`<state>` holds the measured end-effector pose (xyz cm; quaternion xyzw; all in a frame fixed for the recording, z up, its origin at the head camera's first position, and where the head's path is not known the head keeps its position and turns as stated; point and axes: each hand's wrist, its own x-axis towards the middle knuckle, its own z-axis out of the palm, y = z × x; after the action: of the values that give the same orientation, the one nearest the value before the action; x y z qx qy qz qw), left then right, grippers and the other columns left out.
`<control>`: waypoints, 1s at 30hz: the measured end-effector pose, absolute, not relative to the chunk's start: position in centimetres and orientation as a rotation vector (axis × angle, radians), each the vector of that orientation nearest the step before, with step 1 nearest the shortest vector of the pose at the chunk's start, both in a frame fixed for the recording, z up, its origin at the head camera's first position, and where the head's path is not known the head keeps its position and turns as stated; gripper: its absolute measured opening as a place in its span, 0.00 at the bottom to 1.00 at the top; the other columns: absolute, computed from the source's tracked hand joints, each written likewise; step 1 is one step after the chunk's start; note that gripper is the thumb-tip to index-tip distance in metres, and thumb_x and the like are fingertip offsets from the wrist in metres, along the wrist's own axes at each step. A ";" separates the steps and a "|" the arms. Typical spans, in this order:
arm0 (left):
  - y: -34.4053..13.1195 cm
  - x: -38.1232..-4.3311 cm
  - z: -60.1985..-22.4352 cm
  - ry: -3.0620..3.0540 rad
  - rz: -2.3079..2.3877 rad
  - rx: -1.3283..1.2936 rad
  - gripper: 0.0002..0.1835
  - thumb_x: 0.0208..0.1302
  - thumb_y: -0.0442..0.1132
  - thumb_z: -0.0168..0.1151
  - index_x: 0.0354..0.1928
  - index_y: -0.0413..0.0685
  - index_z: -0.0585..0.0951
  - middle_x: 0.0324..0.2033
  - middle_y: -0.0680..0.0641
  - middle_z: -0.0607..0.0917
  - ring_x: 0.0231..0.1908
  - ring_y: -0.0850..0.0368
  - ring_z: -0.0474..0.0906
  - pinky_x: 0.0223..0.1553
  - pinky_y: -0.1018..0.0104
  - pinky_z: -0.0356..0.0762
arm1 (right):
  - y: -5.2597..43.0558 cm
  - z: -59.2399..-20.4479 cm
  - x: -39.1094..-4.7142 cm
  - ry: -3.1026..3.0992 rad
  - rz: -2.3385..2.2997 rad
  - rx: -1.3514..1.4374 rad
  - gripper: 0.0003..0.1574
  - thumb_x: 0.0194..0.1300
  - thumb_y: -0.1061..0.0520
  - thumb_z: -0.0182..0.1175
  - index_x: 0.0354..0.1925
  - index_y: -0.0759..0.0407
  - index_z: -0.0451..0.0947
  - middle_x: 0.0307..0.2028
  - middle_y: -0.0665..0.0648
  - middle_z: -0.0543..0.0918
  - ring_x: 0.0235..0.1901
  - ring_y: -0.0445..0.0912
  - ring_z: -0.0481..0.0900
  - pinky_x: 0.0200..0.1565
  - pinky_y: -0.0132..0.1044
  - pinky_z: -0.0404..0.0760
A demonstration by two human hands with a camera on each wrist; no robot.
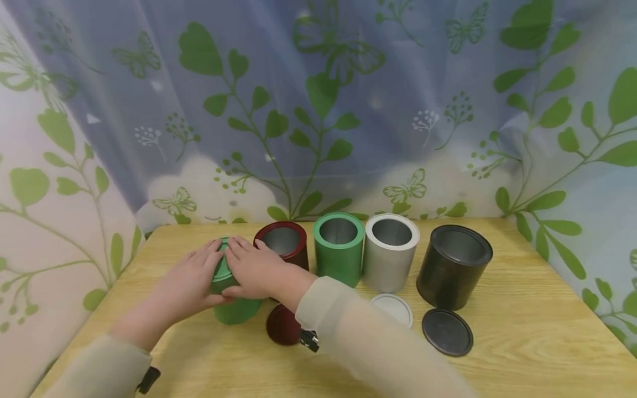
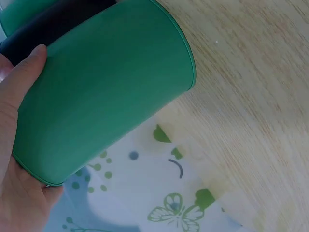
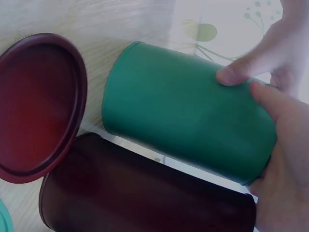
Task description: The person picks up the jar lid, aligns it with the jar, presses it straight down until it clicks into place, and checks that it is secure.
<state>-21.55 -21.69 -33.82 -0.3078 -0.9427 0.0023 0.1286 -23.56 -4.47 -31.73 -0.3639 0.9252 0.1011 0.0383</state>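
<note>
L hand [image 1: 191,279] & R hand [image 1: 259,271] tog., clamped round lidded green cyl. metal can [image 1: 236,311]. Dk-red cyl. metal can [image 3: 145,188] sits adj.

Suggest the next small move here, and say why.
I'd probably press evenly on the green lid to make sure it is seated. The left hand and right hand have fingers across it and thumbs against the leftmost green can, and they cover so much rim that a full seat cannot be confirmed.
</note>
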 end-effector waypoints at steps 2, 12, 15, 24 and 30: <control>-21.7 -21.6 -34.0 -2.713 -0.014 -0.900 0.49 0.44 0.58 0.72 0.59 0.28 0.66 0.61 0.27 0.65 0.61 0.34 0.61 0.56 0.40 0.63 | -4.8 -31.9 -23.4 2.871 0.348 -1.106 0.53 0.62 0.25 0.38 0.73 0.51 0.39 0.73 0.51 0.38 0.71 0.43 0.34 0.68 0.43 0.47; -21.4 -22.2 -34.3 -2.619 -0.026 -0.932 0.42 0.40 0.56 0.75 0.49 0.31 0.71 0.57 0.26 0.68 0.58 0.33 0.66 0.54 0.43 0.67 | -4.8 -32.2 -23.3 2.934 0.441 -1.072 0.53 0.62 0.25 0.37 0.73 0.53 0.43 0.73 0.52 0.43 0.71 0.44 0.39 0.67 0.42 0.47; -21.4 -22.5 -34.3 -2.605 -0.018 -0.934 0.40 0.41 0.57 0.74 0.47 0.32 0.72 0.57 0.26 0.69 0.57 0.33 0.67 0.54 0.44 0.67 | -4.7 -32.1 -23.4 2.948 0.458 -1.081 0.52 0.63 0.26 0.37 0.73 0.53 0.45 0.72 0.53 0.44 0.71 0.45 0.40 0.68 0.41 0.47; -21.3 -22.1 -34.7 -2.643 -0.002 -0.899 0.41 0.43 0.55 0.74 0.49 0.30 0.71 0.57 0.25 0.68 0.57 0.32 0.66 0.54 0.40 0.66 | -5.0 -32.4 -22.9 3.006 0.571 -1.013 0.53 0.61 0.23 0.36 0.72 0.52 0.49 0.71 0.52 0.51 0.70 0.46 0.44 0.68 0.44 0.46; -21.7 -21.9 -34.7 -2.658 -0.038 -0.872 0.42 0.42 0.57 0.73 0.50 0.30 0.71 0.57 0.24 0.67 0.58 0.31 0.64 0.54 0.39 0.64 | -5.3 -32.6 -22.5 3.047 0.527 -1.017 0.53 0.61 0.24 0.37 0.72 0.54 0.49 0.70 0.53 0.54 0.70 0.45 0.48 0.66 0.39 0.52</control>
<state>-21.90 -21.67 -34.70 -0.3073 -0.9360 -0.0134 0.1711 -22.49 -5.33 -32.64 -0.3118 0.9346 0.1616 -0.0569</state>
